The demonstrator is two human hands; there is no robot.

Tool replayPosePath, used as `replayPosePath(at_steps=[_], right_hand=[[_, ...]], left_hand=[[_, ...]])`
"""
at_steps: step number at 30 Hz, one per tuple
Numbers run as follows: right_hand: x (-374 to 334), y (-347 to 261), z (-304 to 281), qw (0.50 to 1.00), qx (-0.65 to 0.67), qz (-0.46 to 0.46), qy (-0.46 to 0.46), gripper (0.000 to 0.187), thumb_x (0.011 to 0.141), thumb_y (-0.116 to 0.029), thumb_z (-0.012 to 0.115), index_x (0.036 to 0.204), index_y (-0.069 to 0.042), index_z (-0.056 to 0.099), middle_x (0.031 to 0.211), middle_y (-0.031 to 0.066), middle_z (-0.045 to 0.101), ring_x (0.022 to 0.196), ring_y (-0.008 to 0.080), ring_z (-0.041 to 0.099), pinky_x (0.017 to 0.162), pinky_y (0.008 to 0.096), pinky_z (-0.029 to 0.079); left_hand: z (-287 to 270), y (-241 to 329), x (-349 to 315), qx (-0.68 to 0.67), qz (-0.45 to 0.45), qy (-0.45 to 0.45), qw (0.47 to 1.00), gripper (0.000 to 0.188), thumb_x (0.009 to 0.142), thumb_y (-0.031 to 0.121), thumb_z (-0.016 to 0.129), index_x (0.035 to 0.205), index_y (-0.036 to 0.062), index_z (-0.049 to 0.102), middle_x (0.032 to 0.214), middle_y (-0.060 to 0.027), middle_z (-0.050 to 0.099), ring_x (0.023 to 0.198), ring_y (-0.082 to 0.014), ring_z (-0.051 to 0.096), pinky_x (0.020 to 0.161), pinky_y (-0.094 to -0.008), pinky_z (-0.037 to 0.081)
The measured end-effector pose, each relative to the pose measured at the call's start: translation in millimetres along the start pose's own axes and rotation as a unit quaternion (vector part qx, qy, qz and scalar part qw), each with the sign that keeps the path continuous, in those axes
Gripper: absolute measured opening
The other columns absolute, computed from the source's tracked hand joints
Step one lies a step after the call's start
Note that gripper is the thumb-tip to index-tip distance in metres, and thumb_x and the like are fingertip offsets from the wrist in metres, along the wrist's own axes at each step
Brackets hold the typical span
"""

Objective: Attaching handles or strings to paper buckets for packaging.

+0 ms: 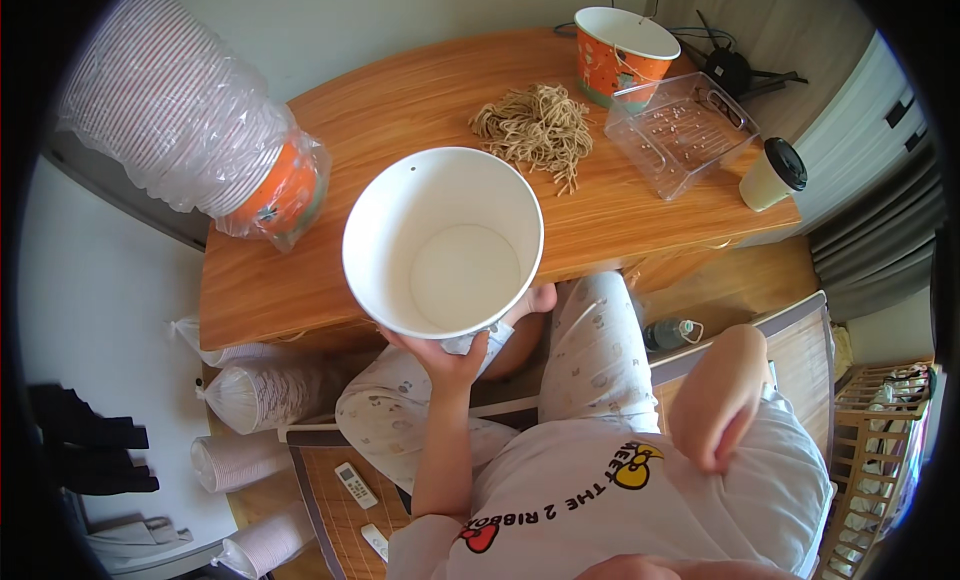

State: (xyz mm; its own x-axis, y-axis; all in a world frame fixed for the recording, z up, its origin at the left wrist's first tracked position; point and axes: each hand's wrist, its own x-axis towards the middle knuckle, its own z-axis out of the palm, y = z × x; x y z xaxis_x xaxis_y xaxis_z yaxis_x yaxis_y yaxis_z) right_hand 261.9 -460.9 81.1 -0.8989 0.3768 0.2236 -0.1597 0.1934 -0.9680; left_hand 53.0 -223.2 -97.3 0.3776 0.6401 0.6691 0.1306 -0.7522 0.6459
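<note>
Just beyond the table's front edge, my left hand (440, 357) grips the near rim of a large white paper bucket (465, 275). The bucket is tipped toward me, so its bare inside and round bottom show. A small hole sits near its far left rim. My right hand (722, 442) is drawn back against my shirt at the right, with the arm bent; its fingers are too hidden to make out. Behind the bucket lies a heap of tan cords (537, 130). At the back stands an orange printed paper bucket (620, 65) with a cord handle.
A clear plastic tray (680, 140) with small pale bits and a lidded cup (770, 177) stand on the wooden table (400, 85). A plastic-wrapped stack of buckets (190, 110) leans at the left. Bagged stacks (265, 392) lie below it. A black router (728, 72) sits at the back right.
</note>
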Motion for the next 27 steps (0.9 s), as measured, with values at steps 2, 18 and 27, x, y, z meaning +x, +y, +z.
replayPosePath(at_steps=[2, 18, 27], right_hand=[[-4, 1, -2, 0.999, 0.029, -0.019, -0.034, 0.012, 0.101, -0.014, 0.055, 0.098, -0.004, 0.06, 0.089, 0.009, 0.062, 0.08, 0.0293, 0.06, 0.071, 0.0388, 0.046], [67, 62, 3, 0.732, -0.472, 0.136, 0.471, 0.017, 0.072, -0.009, 0.078, 0.084, -0.01, 0.066, 0.146, 0.0143, 0.048, 0.133, 0.0387, 0.04, 0.106, 0.0519, 0.032], [83, 135, 47, 0.65, -0.563, 0.153, 0.487, 0.023, 0.068, -0.02, 0.084, 0.079, -0.019, 0.064, 0.128, -0.002, 0.061, 0.128, 0.0298, 0.044, 0.102, 0.0511, 0.029]], left_hand=[[7, 12, 6, -0.184, 0.018, 0.077, 0.98, 0.116, 0.074, 0.041, 0.078, 0.155, 0.0089, 0.001, 0.157, -0.0236, 0.002, 0.146, -0.0421, 0.01, 0.111, -0.0586, 0.026], [-29, 115, -8, -0.434, -0.192, -0.284, 0.833, 0.065, 0.103, 0.051, 0.036, 0.134, -0.0043, 0.05, 0.122, -0.0112, 0.059, 0.106, -0.0191, 0.056, 0.093, -0.0327, 0.044], [-39, 110, 2, -0.483, -0.356, -0.191, 0.777, 0.03, 0.107, 0.028, 0.038, 0.105, 0.0042, 0.055, 0.096, -0.004, 0.057, 0.09, -0.0116, 0.051, 0.08, -0.0276, 0.04]])
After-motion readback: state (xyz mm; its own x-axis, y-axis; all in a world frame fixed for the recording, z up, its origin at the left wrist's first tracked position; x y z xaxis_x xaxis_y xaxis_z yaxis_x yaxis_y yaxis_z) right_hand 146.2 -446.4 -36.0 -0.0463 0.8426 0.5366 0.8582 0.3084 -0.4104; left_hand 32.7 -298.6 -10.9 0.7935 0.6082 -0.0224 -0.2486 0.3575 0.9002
